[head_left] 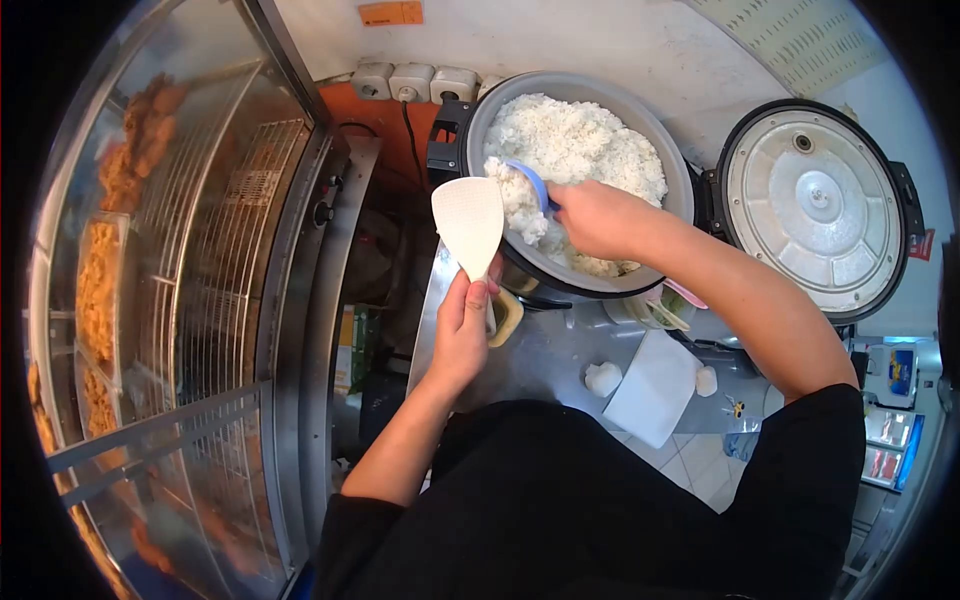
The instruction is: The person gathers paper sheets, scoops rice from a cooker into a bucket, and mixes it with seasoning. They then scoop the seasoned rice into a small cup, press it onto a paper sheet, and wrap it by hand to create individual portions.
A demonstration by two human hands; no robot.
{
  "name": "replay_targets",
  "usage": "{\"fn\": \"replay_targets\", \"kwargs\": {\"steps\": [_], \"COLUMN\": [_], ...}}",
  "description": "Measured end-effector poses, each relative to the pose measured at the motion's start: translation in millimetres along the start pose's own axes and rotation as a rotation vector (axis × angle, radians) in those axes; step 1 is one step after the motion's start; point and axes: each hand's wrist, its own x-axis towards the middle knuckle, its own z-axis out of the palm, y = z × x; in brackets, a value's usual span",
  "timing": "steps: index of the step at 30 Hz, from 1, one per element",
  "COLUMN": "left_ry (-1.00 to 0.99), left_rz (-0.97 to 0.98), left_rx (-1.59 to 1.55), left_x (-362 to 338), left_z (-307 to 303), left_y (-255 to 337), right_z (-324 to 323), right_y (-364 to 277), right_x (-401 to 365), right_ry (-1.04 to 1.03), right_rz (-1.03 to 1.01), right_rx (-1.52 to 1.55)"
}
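My left hand (466, 325) grips a white rice paddle (470, 218) by its handle, blade up, in front of the cooker's left rim. My right hand (605, 222) is closed on a small blue bowl-shaped scoop (530, 180), tipped on its side and heaped with white rice (518, 205). The scoop is over the near left part of a large round rice cooker (678, 165), just beside the paddle blade. Cooked rice (575, 135) is piled high in the pot. A yellowish loop-shaped piece (508, 320) shows right beside my left fingers.
The cooker's lid (815, 205) stands open at the right. On the metal counter (530, 365) are a white sheet (655, 390), a white lump (603, 379) and a clear container (655, 310). A glass cabinet with fried food (103, 290) fills the left. Sockets (410, 82) line the wall.
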Motion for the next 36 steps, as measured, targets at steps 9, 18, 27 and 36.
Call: {"fn": "replay_targets", "kwargs": {"steps": [9, 18, 27, 36], "left_ry": [-0.109, -0.446, -0.496, -0.346], "left_rz": [-0.099, 0.068, 0.089, 0.188], "left_rx": [0.490, 1.049, 1.193, 1.312], "left_x": [32, 109, 143, 171], "left_z": [3, 89, 126, 130], "left_y": [101, 130, 113, 97], "right_z": [-42, 7, 36, 13], "right_y": [59, 44, 49, 46], "right_x": [-70, -95, -75, -106], "right_ry": [-0.134, 0.234, 0.538, 0.435], "right_rz": [0.356, 0.221, 0.185, 0.312], "right_rx": [1.038, 1.373, 1.174, 1.153]}}
